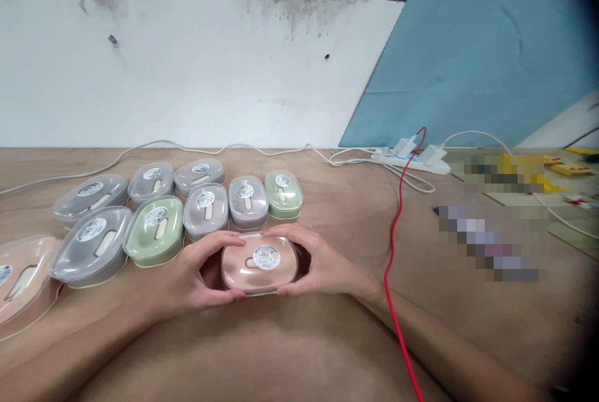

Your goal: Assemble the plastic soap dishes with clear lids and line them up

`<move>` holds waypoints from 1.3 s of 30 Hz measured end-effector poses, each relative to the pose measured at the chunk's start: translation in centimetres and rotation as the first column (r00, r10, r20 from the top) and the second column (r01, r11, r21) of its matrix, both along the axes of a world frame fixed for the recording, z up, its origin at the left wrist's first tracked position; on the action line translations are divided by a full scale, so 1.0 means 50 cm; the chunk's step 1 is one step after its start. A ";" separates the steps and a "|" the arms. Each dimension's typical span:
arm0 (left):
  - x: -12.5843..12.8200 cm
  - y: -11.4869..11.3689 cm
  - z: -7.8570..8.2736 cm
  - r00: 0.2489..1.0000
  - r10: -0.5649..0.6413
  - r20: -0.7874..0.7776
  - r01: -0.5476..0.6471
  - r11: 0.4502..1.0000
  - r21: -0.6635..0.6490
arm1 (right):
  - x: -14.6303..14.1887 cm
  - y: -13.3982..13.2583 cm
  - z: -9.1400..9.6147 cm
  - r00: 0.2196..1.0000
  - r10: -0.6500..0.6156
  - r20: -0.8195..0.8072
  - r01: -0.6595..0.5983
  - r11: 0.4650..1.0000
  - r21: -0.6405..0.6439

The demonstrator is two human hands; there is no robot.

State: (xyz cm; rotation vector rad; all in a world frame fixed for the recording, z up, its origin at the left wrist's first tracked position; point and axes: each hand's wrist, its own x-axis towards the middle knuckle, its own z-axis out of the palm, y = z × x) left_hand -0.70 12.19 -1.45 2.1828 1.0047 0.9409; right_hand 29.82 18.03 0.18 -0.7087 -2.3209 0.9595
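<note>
Between my two hands is a pink plastic box (238, 276) with a clear lid, a round printed label and a pale oblong piece under the lid. My left hand (199, 274) grips its left end, thumb and fingers curved round the edge. The right end is gripped the same way by my right hand (322, 264). Close behind stand similar lidded boxes: a green box (156, 230), a grey box (206, 210), a smaller grey box (248, 202) and a green box (284, 195). Whether the pink box touches the table is hard to tell.
More grey boxes (91, 246) and a pink box (28, 277) stand to the left on the wooden table (299, 352). A red cable (392, 246) crosses the right forearm's area. Behind it lies a power strip (412, 161) with plugs. Blurred-out items and yellow objects (571, 169) lie at right.
</note>
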 end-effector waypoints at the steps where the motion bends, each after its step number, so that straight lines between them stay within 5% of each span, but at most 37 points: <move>1: 0.000 0.000 -0.002 1.000 -0.002 0.002 0.002 1.000 0.004 | -0.001 -0.001 0.001 1.000 -0.001 0.008 0.001 1.000 -0.007; 7: -0.003 -0.005 -0.004 0.999 -0.008 -0.031 0.008 1.000 -0.010 | -0.003 -0.004 -0.005 1.000 0.006 0.003 -0.006 0.998 0.056; 14: 0.002 -0.005 -0.011 0.986 0.105 -0.128 -0.077 0.976 0.204 | 0.007 0.004 -0.008 0.997 -0.034 0.062 0.023 0.985 0.172; 20: 0.009 -0.003 -0.010 0.976 0.184 -0.121 -0.147 0.954 0.260 | 0.006 0.010 -0.022 0.999 -0.041 0.013 0.037 0.980 0.197; 23: 0.010 -0.010 -0.002 0.954 0.264 -0.145 -0.188 0.898 0.397 | 0.017 0.016 -0.022 0.997 -0.075 0.018 0.068 0.964 0.258; 28: 0.006 -0.014 0.016 0.816 0.518 -0.258 -0.248 0.716 0.652 | 0.037 0.024 0.001 0.968 -0.248 0.047 0.203 0.875 0.440; 33: 0.003 0.000 0.003 0.712 0.545 -0.443 -0.231 0.777 0.585 | 0.043 0.033 -0.012 0.900 -0.376 0.219 0.236 0.844 0.481; 39: 0.003 0.005 -0.010 0.711 0.529 -0.464 -0.241 0.803 0.546 | 0.035 0.033 -0.044 0.907 -0.311 0.283 0.161 0.878 0.451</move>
